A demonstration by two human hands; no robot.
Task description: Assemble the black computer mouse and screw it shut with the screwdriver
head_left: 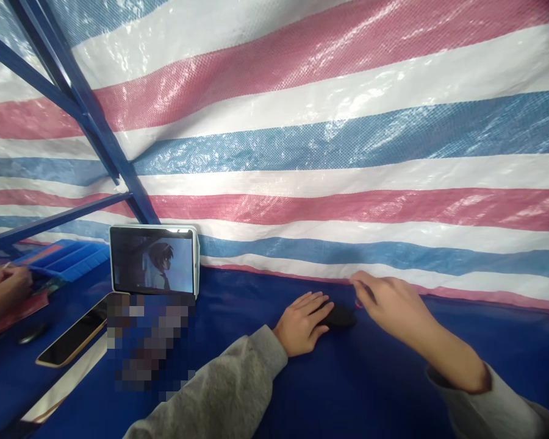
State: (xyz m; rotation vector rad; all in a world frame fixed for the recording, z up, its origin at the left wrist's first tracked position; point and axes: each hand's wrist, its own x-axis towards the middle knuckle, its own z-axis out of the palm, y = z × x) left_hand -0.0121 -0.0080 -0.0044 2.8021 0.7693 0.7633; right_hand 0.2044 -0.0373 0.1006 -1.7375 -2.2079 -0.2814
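My left hand (304,323) lies palm down on the blue tabletop with its fingers stretched out and the thumb apart. Its index finger and thumb touch the left end of a flat black oval object (342,316), whose kind I cannot make out. Just to the right and slightly above that object is my right hand (391,305), its thumb and fingers pinched together. A small reddish thing (358,302) shows below the right fingertips, too blurred to name; whatever is in the pinch is hidden.
A tablet (153,261) in a pale case stands against the striped sheet (348,213), playing a cartoon. A phone (75,332) lies before it, beside a pixelated patch. At far left, another person's hand (2,292) works near a blue compartment tray (73,262). Blue metal bars (80,110) rise behind.
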